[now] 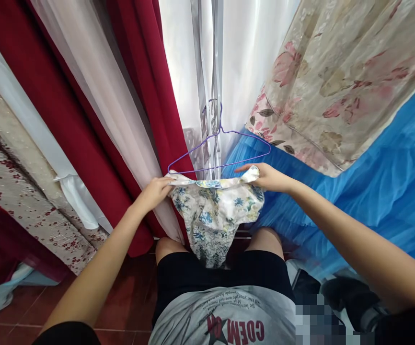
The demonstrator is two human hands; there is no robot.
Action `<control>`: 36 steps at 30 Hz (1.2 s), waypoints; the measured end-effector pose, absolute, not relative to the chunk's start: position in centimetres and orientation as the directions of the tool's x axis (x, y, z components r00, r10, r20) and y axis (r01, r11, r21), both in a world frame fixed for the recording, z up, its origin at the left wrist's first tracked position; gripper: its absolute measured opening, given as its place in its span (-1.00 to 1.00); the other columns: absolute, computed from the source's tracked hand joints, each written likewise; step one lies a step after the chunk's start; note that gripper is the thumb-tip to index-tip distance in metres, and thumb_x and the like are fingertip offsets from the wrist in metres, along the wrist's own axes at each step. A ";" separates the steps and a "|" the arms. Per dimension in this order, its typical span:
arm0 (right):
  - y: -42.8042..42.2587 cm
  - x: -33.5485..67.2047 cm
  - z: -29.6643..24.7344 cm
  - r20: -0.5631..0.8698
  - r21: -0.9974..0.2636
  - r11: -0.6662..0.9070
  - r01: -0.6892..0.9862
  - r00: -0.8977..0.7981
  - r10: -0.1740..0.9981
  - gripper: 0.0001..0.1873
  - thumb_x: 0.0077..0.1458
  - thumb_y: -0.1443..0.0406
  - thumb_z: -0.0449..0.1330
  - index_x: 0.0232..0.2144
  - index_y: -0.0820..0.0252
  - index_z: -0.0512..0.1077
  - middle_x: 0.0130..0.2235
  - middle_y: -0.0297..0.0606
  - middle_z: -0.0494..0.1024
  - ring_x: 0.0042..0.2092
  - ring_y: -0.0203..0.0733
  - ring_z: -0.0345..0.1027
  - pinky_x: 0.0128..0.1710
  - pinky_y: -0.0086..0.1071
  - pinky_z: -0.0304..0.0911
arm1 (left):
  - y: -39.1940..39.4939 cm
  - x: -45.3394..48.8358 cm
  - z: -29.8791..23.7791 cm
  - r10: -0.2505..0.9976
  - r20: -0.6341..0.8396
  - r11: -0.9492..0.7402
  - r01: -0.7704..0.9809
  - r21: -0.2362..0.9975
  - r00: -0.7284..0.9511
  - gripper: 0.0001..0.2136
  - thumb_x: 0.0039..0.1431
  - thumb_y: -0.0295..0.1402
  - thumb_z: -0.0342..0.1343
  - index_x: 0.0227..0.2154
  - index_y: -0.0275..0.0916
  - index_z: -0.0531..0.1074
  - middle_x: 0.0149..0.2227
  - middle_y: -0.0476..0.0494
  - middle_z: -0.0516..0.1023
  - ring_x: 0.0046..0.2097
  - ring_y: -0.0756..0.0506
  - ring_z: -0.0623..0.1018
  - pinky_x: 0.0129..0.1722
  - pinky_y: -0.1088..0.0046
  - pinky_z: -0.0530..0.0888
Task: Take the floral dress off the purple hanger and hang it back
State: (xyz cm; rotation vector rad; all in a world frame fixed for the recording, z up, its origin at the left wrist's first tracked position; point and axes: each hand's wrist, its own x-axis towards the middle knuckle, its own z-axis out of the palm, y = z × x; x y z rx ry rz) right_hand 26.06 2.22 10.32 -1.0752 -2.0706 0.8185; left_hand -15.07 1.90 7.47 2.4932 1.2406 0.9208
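Observation:
A white garment with a blue and yellow floral print (214, 211) hangs between my two hands, its upper edge stretched sideways and its body narrowing downward above my lap. My left hand (156, 190) is closed on the left corner of that edge. At the other corner, my right hand (270, 177) grips the cloth, with a finger stretched out to the left. Just above the garment is a purple wire hanger (222, 130), its hook up by some shiny grey straps (213, 148). The hanger's left end comes close to the garment's left corner; whether they touch, I cannot tell.
Long dark red cloth (85, 143), pale pink cloth (103, 81) and white cloth (258, 57) hang ahead and left. To the right are a beige floral fabric (322, 96) and blue tulle (380, 201). Dark red floor tiles (121, 302) show below; dark items lie at lower right.

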 end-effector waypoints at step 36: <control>3.5 25.7 6.9 0.640 -0.672 0.454 0.585 0.150 0.754 -0.45 -0.02 0.44 0.12 0.08 0.26 0.42 -0.20 -0.11 0.63 -0.25 -0.07 0.45 -0.18 -0.26 0.30 | 5.7 -5.3 15.9 0.580 0.765 -0.625 0.755 0.198 0.279 -0.68 0.14 -0.56 0.00 -0.11 -0.21 0.53 -0.20 -0.13 0.58 -0.18 -0.15 0.54 -0.12 0.29 0.45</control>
